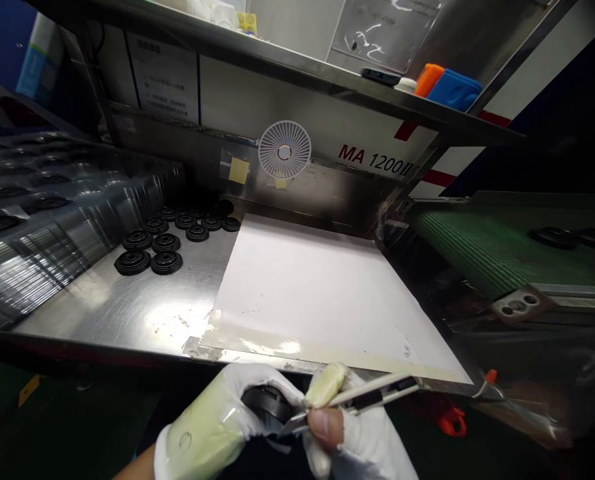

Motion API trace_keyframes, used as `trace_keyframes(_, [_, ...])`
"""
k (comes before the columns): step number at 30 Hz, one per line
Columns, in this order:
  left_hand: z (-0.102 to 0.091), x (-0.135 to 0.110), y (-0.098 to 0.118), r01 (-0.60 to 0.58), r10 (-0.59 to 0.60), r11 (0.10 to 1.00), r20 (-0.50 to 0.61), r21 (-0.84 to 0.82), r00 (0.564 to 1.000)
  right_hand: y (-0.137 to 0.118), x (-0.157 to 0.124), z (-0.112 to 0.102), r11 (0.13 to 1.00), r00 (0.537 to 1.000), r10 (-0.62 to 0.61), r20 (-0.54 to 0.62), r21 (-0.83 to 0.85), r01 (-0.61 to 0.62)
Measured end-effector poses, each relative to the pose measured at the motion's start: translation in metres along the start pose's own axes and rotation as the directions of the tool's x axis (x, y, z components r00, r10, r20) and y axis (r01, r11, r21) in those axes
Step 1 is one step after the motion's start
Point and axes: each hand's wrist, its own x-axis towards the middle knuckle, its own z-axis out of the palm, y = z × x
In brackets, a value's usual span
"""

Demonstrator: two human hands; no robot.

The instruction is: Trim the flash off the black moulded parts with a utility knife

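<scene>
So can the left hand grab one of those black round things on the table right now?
Probably not yet: the left hand is already holding a black part. Otherwise, nothing seems to block its way to the black round things.

Trays [37,270] at left, discs [166,244] beside them on bench [127,313], sheet [322,293] centre, fan [284,152] behind, conveyor [470,247] right

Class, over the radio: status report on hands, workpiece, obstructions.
Left hand gripping round black part. Right hand pinching tweezers close to it, contact unclear. No obstruction visible.
</scene>
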Motion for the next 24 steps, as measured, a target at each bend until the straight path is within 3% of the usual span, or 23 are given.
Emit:
trace_keyframes(5, [-0.006, 0.000, -0.003, 0.167, -0.172, 0.984, 0.074, 0.061, 0.982, -0.016, 0.009, 0.001, 0.998, 0.992, 0.056, 0.115, -0.041, -0.052])
trace_keyframes(11, [-0.005, -0.004, -0.004, 0.186, -0.195, 0.979, 0.118, 0.087, 0.974, -0.014, 0.014, -0.001, 0.994, 0.972, 0.095, 0.216, -0.078, -0.080])
trace_keyframes(14, [-0.006, -0.003, -0.006, 0.185, -0.196, 0.979, 0.150, 0.086, 0.969, -0.012, 0.013, -0.001, 0.995, 0.971, 0.083, 0.223, -0.078, -0.067])
trace_keyframes(19, [-0.009, 0.001, -0.010, 0.122, -0.157, 0.964, 0.135, 0.235, 0.978, -0.016, 0.008, -0.003, 0.989, 0.974, 0.108, 0.197, -0.118, -0.086])
trace_keyframes(24, [-0.013, -0.003, -0.009, 0.211, -0.211, 0.977, 0.053, 0.022, 0.976, -0.026, -0.005, -0.017, 0.941, 0.964, 0.230, 0.131, -0.282, -0.186])
